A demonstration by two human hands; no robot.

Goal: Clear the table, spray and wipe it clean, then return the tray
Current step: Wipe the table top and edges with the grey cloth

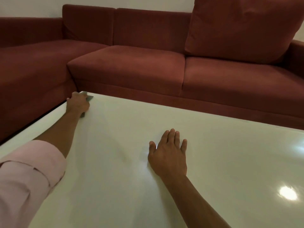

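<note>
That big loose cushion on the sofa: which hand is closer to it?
Right. The right hand lies flat mid-table, below the cushion. The left hand presses a grey cloth at the table's far left corner.

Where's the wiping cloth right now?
Head view: the grey cloth is under the left hand at the table's far left corner, near the sofa.

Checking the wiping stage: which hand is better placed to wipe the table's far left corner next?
Left. The left hand already presses the grey cloth at that corner; the right hand lies flat mid-table, clothless.
</note>
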